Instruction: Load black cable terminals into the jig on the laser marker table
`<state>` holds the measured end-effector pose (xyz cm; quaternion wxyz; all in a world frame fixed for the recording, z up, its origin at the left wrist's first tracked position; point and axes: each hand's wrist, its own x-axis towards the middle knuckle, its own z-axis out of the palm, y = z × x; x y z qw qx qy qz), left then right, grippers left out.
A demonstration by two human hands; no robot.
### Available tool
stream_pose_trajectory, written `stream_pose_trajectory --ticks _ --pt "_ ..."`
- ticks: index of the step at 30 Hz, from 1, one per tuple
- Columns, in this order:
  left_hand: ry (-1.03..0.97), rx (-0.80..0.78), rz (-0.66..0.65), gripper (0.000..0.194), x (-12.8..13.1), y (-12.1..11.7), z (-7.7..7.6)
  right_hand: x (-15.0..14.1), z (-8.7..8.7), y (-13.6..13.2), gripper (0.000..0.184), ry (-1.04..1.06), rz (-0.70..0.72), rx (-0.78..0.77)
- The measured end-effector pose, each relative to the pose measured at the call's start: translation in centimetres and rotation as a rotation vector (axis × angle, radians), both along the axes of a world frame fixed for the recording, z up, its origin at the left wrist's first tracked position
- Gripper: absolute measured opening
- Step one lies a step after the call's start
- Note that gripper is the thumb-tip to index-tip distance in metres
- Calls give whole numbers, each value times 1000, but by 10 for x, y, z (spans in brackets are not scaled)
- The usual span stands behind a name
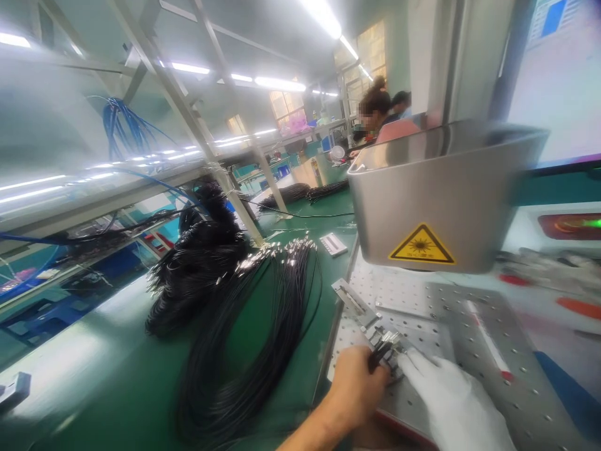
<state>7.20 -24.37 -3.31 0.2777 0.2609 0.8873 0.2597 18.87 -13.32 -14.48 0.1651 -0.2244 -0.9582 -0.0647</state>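
Observation:
My left hand, bare, is closed around a small bunch of black cables. Silver metal connectors stick out at the end of the bunch, over the perforated metal plate. In a white glove, my right hand has its fingertips pinched at those connectors, right beside the left hand. Just beyond both hands a small metal fixture lies on the plate. A large loop of black cables with silver ends spreads over the green table to the left.
Above the perforated plate hangs a grey metal housing with a yellow warning triangle. A red-and-white pen-like stick lies on the plate. Bundled black cables are piled by the shelf post. A monitor stands right; people sit farther back.

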Motion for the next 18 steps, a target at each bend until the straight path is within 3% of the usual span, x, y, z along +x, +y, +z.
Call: stream_pose_trajectory --ticks 4,8,12,18 --pt "-24 16 -5 29 0 2 0 2 21 -8 53 -5 -62 -52" --pt "-18 34 9 30 -1 1 1 6 34 -10 56 121 -11 39" --pt "-77 70 6 32 -4 0 1 6 29 -6 63 249 69 142" --pt "-21 19 -46 35 -6 0 2 1 17 0 63 78 15 83"
